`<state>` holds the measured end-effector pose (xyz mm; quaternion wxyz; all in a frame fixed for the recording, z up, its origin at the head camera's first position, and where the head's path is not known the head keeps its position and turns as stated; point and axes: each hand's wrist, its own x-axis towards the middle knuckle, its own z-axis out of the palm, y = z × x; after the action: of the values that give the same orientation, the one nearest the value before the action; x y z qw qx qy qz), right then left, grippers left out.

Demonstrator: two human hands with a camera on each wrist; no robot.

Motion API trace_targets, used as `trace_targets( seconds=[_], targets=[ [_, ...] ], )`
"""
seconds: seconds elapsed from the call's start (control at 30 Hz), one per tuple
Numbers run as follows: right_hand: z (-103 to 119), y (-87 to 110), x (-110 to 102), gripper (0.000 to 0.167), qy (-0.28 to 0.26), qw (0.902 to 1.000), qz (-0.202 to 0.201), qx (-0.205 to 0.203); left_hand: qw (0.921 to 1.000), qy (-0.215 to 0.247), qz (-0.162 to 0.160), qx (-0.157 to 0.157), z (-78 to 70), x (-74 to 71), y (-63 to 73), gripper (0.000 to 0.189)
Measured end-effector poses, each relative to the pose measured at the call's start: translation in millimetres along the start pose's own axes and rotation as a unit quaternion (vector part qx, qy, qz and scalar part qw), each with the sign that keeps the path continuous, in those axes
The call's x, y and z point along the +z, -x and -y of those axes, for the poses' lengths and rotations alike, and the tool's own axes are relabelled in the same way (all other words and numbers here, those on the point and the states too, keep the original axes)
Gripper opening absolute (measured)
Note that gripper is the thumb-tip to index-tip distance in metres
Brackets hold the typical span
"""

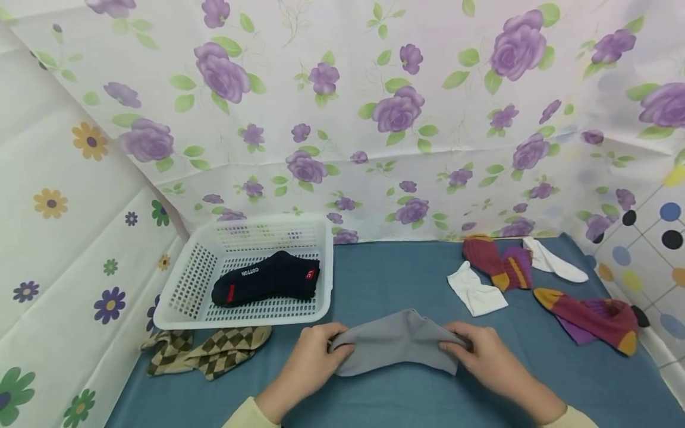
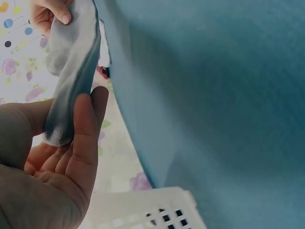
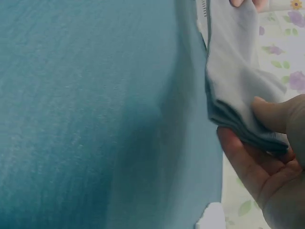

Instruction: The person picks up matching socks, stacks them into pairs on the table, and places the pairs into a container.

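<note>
A grey sock point(image 1: 396, 345) is stretched sideways between both hands, above the blue cloth. My left hand point(image 1: 319, 356) pinches its left end, thumb in front and fingers behind; the left wrist view shows that rounded end of the sock point(image 2: 71, 90) in the left hand point(image 2: 62, 162). At the other end, my right hand point(image 1: 481, 353) pinches the sock between thumb and fingers. Several fabric layers show along the edge of the sock point(image 3: 238, 81) by the right hand point(image 3: 271, 162). Whether these are one sock or two laid together, I cannot tell.
A white plastic basket point(image 1: 184, 297) at the back left holds black socks point(image 1: 267, 279). Brown checkered socks point(image 1: 214, 353) lie in front of it. To the right lie white socks point(image 1: 476, 288), point(image 1: 556, 261) and maroon, purple and yellow socks point(image 1: 492, 261), point(image 1: 594, 318). A floral sheet point(image 1: 353, 131) hangs behind.
</note>
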<state>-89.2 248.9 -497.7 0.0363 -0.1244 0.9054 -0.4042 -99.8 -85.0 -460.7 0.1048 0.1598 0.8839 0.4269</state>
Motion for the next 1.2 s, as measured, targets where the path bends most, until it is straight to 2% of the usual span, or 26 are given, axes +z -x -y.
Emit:
trace_targets(
  seconds=[0.2,0.33,0.6,0.77,0.9,1.03,1.1,1.2],
  targets=[
    [12.3,-9.1,-3.9,0.010,-0.032,0.9983,-0.014,-0.047,0.9998,-0.015,-0.012,0.001,-9.1,-20.9,6.3,0.009],
    [27.2,-21.6,-8.6,0.010,-0.041,0.9960,-0.016,-0.078,0.9987,-0.032,-0.037,0.013,-16.0,-42.7,6.0,0.009],
    [81.8,-66.3,-21.6,0.013,-0.022,0.9879,-0.013,-0.153,0.9909,-0.060,-0.118,0.023,-23.6,-104.7,-1.1,0.011],
    [117.6,-103.9,-28.0,0.011,-0.013,0.9772,-0.028,-0.210,0.9884,-0.073,-0.132,0.019,-23.2,-150.3,-5.2,0.008],
    [147.5,-132.6,-21.0,0.007,-0.008,0.9751,-0.020,-0.221,0.9854,-0.096,-0.140,0.009,-17.1,-186.1,-8.3,0.008],
    [170.9,-159.1,-3.5,0.003,0.002,0.9794,0.003,-0.202,0.9805,-0.131,-0.146,-0.011,-1.0,-216.8,-14.4,0.014],
    [178.9,-171.3,6.1,0.002,0.007,0.9811,0.017,-0.193,0.9776,-0.149,-0.147,-0.025,8.9,-228.1,-18.0,0.017],
    [187.4,-189.1,20.1,0.003,0.020,0.9809,0.044,-0.189,0.9793,-0.143,-0.132,-0.054,23.9,-239.8,-22.2,0.019]
  ],
)
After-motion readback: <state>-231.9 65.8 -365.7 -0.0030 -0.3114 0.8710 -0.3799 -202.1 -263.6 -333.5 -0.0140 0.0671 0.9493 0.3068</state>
